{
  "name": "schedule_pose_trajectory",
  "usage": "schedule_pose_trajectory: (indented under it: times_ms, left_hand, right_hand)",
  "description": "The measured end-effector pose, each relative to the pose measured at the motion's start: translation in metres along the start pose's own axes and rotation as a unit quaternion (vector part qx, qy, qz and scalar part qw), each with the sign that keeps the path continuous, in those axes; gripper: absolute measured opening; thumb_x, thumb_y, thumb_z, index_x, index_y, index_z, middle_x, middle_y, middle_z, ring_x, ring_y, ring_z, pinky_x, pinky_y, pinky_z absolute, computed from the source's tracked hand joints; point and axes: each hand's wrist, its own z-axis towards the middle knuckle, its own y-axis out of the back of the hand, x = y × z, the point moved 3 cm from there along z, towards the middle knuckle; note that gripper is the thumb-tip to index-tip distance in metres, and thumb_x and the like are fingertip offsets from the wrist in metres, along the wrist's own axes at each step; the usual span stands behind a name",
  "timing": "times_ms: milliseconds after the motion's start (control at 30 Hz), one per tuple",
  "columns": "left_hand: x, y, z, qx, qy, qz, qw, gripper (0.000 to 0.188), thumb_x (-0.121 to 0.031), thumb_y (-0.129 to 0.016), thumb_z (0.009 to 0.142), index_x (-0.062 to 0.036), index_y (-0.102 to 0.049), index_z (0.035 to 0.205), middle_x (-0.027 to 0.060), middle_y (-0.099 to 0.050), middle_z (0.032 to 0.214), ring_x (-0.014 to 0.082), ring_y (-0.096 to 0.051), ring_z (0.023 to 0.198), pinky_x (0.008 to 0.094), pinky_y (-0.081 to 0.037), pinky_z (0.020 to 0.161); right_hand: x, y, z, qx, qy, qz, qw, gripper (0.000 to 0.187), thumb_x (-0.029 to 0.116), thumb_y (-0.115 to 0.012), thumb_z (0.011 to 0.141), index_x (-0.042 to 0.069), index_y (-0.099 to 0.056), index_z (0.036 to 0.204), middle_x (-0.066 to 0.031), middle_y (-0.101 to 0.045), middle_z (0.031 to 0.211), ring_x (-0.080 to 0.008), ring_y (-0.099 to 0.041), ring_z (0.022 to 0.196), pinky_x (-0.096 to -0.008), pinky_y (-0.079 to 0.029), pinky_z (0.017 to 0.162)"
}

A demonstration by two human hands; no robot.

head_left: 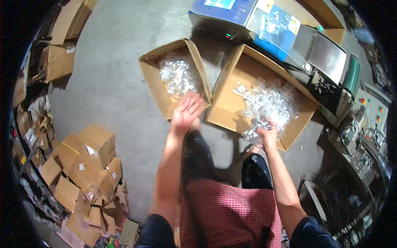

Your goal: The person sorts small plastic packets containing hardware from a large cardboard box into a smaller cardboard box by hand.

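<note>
Two open cardboard boxes stand side by side before me: a smaller box on the left and a wider box on the right. The smaller one holds a heap of shiny clear plastic packets; a larger heap of similar packets spreads over the right side of the wider one. Over the near end of the smaller box, my left hand is open, its fingers stretched out and nothing in it. My right hand reaches into the near edge of the larger heap, fingers curled on some packets. What the packets contain is too small to tell.
A blue-topped machine with a steel plate and a green roller stands beyond the wider box. A control panel is at far right. Cardboard boxes are piled at lower left, others at upper left.
</note>
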Motion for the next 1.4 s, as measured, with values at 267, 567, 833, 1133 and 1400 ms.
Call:
schedule_pose_trajectory:
  times_ms: [267,567,833,1133,1400]
  left_hand:
    - [0.107,-0.044,-0.032,0.091,0.166,0.244,0.951,0.051,-0.025,-0.056,0.097,-0.0038,-0.039,0.141,0.0133,-0.054,0.134,0.0267,-0.054,0.120,0.0447,-0.049,0.097]
    - [0.140,-0.100,-0.036,0.181,0.226,0.069,0.955,0.042,-0.025,-0.047,0.100,-0.0058,-0.042,0.138,0.0095,-0.052,0.134,0.0220,-0.052,0.120,0.0403,-0.042,0.100]
    - [0.131,-0.097,-0.029,0.122,0.177,0.006,0.977,0.033,-0.019,-0.050,0.098,-0.0026,-0.049,0.126,0.0067,-0.057,0.115,0.0174,-0.055,0.103,0.0326,-0.042,0.094]
    - [0.090,-0.090,-0.037,-0.035,0.001,0.063,0.997,0.027,-0.014,-0.055,0.096,0.0004,-0.056,0.119,0.0013,-0.056,0.094,0.0095,-0.052,0.086,0.0220,-0.041,0.077]
    - [0.049,-0.067,-0.030,-0.065,-0.087,-0.013,0.994,0.026,-0.005,-0.049,0.097,-0.0003,-0.050,0.123,0.0032,-0.051,0.099,0.0141,-0.052,0.089,0.0261,-0.044,0.079]
  right_hand:
    - [0.017,0.015,-0.024,0.081,-0.116,0.306,0.941,0.049,-0.003,-0.058,0.067,-0.005,-0.055,0.116,-0.0182,-0.065,0.099,-0.0294,-0.068,0.081,-0.0379,-0.058,0.074]
    - [0.024,0.012,-0.017,0.174,-0.084,0.502,0.843,0.029,0.031,-0.051,0.091,0.006,-0.056,0.105,-0.0223,-0.058,0.115,-0.0389,-0.057,0.110,-0.0527,-0.050,0.094]
    - [0.033,-0.011,-0.022,0.192,-0.065,0.517,0.831,0.035,0.045,-0.046,0.092,0.012,-0.055,0.085,-0.0238,-0.057,0.114,-0.0428,-0.054,0.109,-0.0554,-0.045,0.096]
    - [0.041,-0.032,-0.019,0.261,0.019,0.383,0.886,0.024,0.028,-0.057,0.083,0.009,-0.056,0.097,-0.0221,-0.055,0.120,-0.0385,-0.054,0.112,-0.0489,-0.045,0.096]
    - [0.039,-0.057,-0.010,0.323,-0.076,0.444,0.832,0.037,0.010,-0.064,0.062,0.005,-0.053,0.097,-0.0109,-0.058,0.092,-0.0219,-0.057,0.082,-0.0306,-0.046,0.068]
